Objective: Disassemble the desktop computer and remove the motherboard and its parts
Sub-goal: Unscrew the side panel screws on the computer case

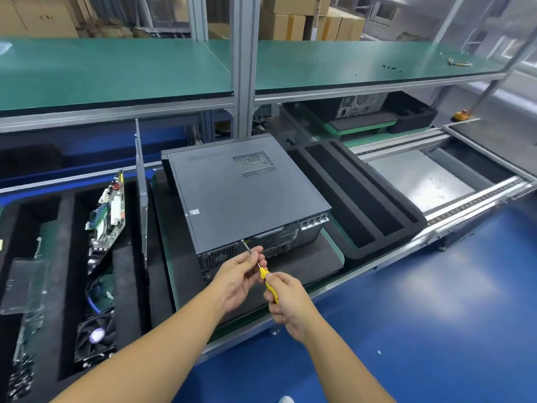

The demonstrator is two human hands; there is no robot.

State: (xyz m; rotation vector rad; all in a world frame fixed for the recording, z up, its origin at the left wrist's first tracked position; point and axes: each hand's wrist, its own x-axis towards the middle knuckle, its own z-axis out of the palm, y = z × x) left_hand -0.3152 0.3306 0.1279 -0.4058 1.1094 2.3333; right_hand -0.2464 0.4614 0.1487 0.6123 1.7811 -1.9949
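Note:
A dark grey desktop computer case [244, 196] lies flat on a black pad in the middle, side panel on, its rear ports facing me. My right hand [286, 301] grips the yellow handle of a screwdriver [266, 276]. The screwdriver tip rests at a screw on the rear top edge of the case. My left hand [241, 274] pinches the metal shaft just below the tip.
At the left, a black foam tray [66, 228] holds a motherboard [109, 210] standing on edge, a fan [94, 335] and several other parts. An empty slotted foam tray [357, 196] lies to the right on the conveyor. A green shelf [116, 68] runs above.

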